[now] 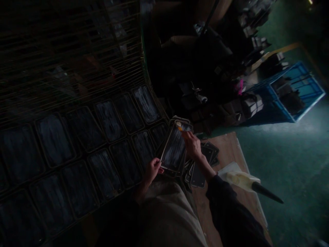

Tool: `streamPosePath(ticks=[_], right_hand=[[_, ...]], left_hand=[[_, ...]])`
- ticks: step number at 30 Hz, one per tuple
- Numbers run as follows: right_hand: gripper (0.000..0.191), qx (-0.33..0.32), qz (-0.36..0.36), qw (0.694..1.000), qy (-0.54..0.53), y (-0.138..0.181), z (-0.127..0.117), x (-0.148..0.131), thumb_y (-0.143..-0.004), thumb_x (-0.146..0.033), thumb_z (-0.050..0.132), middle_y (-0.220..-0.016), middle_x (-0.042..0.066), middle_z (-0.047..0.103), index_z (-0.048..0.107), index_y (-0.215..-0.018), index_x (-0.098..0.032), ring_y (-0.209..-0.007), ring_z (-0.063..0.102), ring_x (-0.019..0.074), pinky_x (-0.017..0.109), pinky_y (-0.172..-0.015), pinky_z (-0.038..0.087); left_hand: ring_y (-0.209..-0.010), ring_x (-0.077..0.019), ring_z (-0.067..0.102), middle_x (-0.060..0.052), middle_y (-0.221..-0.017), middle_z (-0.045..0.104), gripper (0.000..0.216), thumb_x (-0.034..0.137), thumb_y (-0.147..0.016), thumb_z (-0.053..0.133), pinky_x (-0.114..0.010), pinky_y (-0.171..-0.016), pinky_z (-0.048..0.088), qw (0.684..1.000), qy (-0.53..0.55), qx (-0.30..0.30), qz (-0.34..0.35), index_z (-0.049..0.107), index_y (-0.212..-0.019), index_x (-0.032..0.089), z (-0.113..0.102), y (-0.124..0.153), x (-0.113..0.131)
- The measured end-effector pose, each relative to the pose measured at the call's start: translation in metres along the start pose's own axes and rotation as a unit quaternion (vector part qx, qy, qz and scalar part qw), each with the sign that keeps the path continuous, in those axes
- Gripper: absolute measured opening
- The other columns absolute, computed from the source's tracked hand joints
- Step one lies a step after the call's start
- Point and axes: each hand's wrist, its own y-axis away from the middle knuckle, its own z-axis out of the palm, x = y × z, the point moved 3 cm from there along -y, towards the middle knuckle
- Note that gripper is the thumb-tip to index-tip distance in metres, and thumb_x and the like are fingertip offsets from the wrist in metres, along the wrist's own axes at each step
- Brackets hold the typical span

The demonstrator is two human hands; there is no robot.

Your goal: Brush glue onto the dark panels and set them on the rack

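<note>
My left hand grips the lower left corner of a dark rectangular panel with a pale rim, its face streaked with a whitish coating. In my right hand is a brush with an orange handle; its pale bristles touch the panel near the top edge. Beneath the held panel, edges of other panels show. To the left lie rows of similar panels, many with streaky whitish faces. Under my right forearm, several dark panels are piled on a wooden board. The scene is dim.
A wooden board stands at the right, bearing a pale container with a black handle-like part sticking out. Farther right, a blue crate holds dark pieces. Wire mesh rises behind the rows. Stacked dark goods fill the back.
</note>
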Motion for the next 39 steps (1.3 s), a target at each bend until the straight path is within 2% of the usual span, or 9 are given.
streamPosePath(ticks=[7,10,14,17,22,27,35,37,39], right_hand=[[0.030,-0.121,-0.078,0.989,-0.034,0.080,0.020,-0.033,-0.100,-0.024,0.035,-0.097,0.007,0.063,0.055,-0.123,-0.020,-0.083,0.058,0.0172,0.028,-0.073,0.040],[0.027,-0.165,-0.052,0.981,-0.091,0.106,0.021,-0.044,-0.100,-0.023,0.037,-0.090,0.004,0.062,0.056,-0.118,-0.020,-0.076,0.058,0.0153,0.025,-0.068,0.041],[0.026,-0.114,0.029,0.969,-0.216,0.099,0.008,-0.038,-0.100,-0.024,0.037,-0.094,0.004,0.062,0.056,-0.117,-0.021,-0.080,0.060,0.0137,0.022,-0.069,0.044],[0.027,-0.052,0.052,0.975,-0.211,0.083,0.006,-0.030,-0.099,-0.026,0.038,-0.097,0.006,0.062,0.057,-0.118,-0.020,-0.083,0.060,0.0151,0.023,-0.072,0.044],[0.027,-0.135,0.004,0.980,-0.144,0.110,0.028,-0.050,-0.099,-0.023,0.039,-0.089,0.005,0.062,0.059,-0.117,-0.021,-0.076,0.058,0.0159,0.025,-0.068,0.042],[0.028,-0.159,0.060,0.953,-0.251,0.150,0.033,-0.056,-0.098,-0.022,0.039,-0.097,0.006,0.064,0.058,-0.117,-0.021,-0.082,0.062,0.0143,0.022,-0.069,0.045],[0.027,-0.049,0.127,0.964,-0.228,0.092,-0.007,0.021,-0.096,-0.032,0.043,-0.083,0.004,0.068,0.063,-0.104,-0.017,-0.072,0.064,0.0150,0.021,-0.064,0.046],[0.027,-0.012,0.123,0.970,-0.207,0.088,-0.019,0.022,-0.096,-0.033,0.044,-0.088,0.006,0.068,0.062,-0.108,-0.017,-0.076,0.064,0.0156,0.022,-0.066,0.047],[0.027,-0.040,0.098,0.971,-0.215,0.095,-0.022,0.012,-0.096,-0.032,0.043,-0.089,0.006,0.067,0.061,-0.110,-0.017,-0.076,0.063,0.0147,0.021,-0.066,0.046]], left_hand=[[-0.047,-0.0167,0.066,0.003,-0.058,0.062,0.035,0.044,-0.070,0.067,-0.025,-0.044,0.055,1.000,0.000,0.014,-0.010,0.054,-0.086,0.016,0.002,0.001,-0.003],[-0.049,-0.0170,0.067,0.001,-0.061,0.064,0.035,0.042,-0.072,0.067,-0.025,-0.045,0.056,0.999,-0.003,0.014,-0.028,0.055,-0.090,0.015,0.001,0.002,-0.006],[-0.051,-0.0175,0.068,0.002,-0.061,0.063,0.037,0.043,-0.070,0.070,-0.025,-0.046,0.056,0.999,0.029,0.009,-0.031,0.054,-0.089,0.015,0.001,0.002,-0.008],[-0.051,-0.0176,0.068,0.002,-0.064,0.064,0.040,0.042,-0.067,0.073,-0.026,-0.046,0.057,0.998,0.046,0.011,-0.028,0.053,-0.089,0.015,0.001,0.001,-0.008],[-0.052,-0.0182,0.069,-0.001,-0.067,0.067,0.036,0.040,-0.071,0.070,-0.026,-0.048,0.057,0.999,0.030,0.013,-0.041,0.055,-0.091,0.014,-0.001,-0.001,-0.011],[-0.053,-0.0187,0.069,0.001,-0.067,0.067,0.035,0.041,-0.067,0.072,-0.030,-0.051,0.059,0.998,0.052,0.007,-0.030,0.055,-0.086,0.016,-0.002,-0.003,-0.017],[-0.048,-0.0161,0.066,0.003,-0.056,0.061,0.030,0.038,-0.072,0.065,-0.024,-0.045,0.055,0.999,-0.027,0.011,-0.030,0.054,-0.088,0.015,0.003,0.002,-0.008],[-0.047,-0.0159,0.066,0.003,-0.059,0.062,0.032,0.040,-0.071,0.066,-0.024,-0.043,0.055,0.999,-0.030,0.015,-0.014,0.054,-0.087,0.016,0.003,0.001,-0.007],[-0.047,-0.0162,0.066,0.003,-0.060,0.062,0.034,0.043,-0.070,0.066,-0.024,-0.042,0.054,0.999,-0.029,0.017,-0.012,0.054,-0.087,0.016,0.003,0.000,-0.008]])
